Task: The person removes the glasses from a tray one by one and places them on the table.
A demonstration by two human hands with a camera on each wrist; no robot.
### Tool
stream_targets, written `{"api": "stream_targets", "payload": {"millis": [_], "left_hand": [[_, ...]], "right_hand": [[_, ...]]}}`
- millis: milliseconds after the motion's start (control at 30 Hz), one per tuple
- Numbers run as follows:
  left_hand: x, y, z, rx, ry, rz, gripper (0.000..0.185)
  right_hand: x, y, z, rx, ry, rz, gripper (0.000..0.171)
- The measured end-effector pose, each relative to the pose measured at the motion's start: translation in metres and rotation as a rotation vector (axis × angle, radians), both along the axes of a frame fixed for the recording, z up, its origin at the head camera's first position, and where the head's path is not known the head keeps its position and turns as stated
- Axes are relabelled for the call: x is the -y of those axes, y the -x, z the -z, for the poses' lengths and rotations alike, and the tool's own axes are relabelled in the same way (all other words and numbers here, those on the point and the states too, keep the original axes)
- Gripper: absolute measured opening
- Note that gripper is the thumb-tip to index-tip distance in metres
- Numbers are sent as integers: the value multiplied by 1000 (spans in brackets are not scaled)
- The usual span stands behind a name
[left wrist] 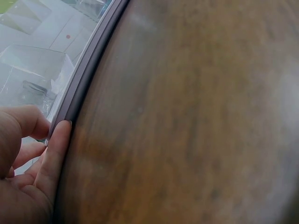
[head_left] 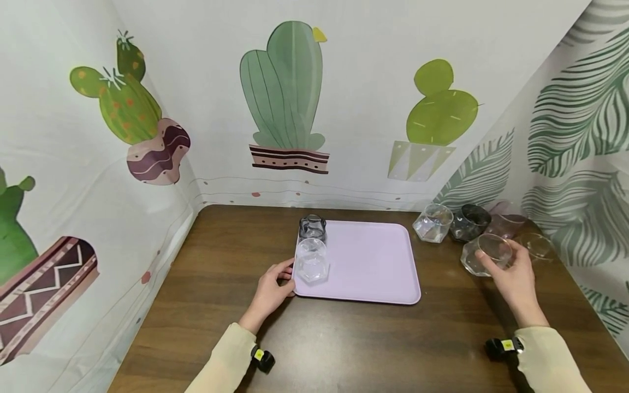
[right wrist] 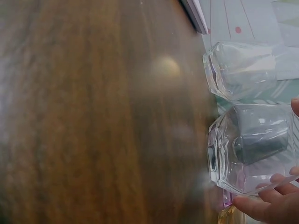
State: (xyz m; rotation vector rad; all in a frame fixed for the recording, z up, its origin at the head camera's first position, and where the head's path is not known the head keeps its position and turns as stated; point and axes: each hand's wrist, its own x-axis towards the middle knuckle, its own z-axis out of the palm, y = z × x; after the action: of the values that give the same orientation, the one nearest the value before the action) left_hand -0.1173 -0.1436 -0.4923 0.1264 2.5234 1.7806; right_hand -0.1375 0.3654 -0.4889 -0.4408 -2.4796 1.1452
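My left hand [head_left: 272, 286] pinches the left rim of a lilac rectangular tray [head_left: 371, 265], thumb above and a finger against the outer edge in the left wrist view. On the tray's left side stand a dark grey glass [head_left: 313, 225] at the back corner and a clear glass [head_left: 312, 266] in front of it. Off to the right, my right hand [head_left: 516, 281] grips a clear faceted glass [head_left: 473, 261] around its sides, thumb on the near left and fingers behind. In the right wrist view this glass [right wrist: 252, 144] overlaps other glasses behind it.
Near the back right edge of the brown wooden table [head_left: 373, 349] stand a clear glass [head_left: 433, 224], a dark grey glass [head_left: 469, 224] and a pinkish glass [head_left: 508, 222]. An amber-tinted glass [head_left: 539, 246] is beside my right hand. Printed cloth [head_left: 363, 185] hangs behind the table.
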Motion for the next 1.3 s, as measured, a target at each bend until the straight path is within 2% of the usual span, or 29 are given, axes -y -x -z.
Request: {"api": "stream_targets", "payload": {"millis": [400, 533, 833, 967, 1067, 1200, 1300], "left_hand": [[1, 0, 0, -13, -2, 4, 53], [1, -1, 0, -14, -10, -3, 54], [1, -1, -1, -26, -18, -12, 54], [4, 6, 20, -33, -25, -37, 55], [4, 7, 23, -34, -26, -41, 56], [2, -1, 2, -21, -19, -14, 55], [2, 0, 3, -21, -20, -11, 55]], "right_hand": [[-1, -4, -5, 47, -36, -36, 79], [-1, -5, -5, 39, -44, -56, 81], [1, -13, -9, 3, 8, -82, 76], [3, -19, -12, -12, 2, -107, 72], [5, -25, -12, -23, 3, -111, 71], [10, -32, -15, -27, 29, -46, 72], [14, -36, -17, -34, 37, -5, 71]]}}
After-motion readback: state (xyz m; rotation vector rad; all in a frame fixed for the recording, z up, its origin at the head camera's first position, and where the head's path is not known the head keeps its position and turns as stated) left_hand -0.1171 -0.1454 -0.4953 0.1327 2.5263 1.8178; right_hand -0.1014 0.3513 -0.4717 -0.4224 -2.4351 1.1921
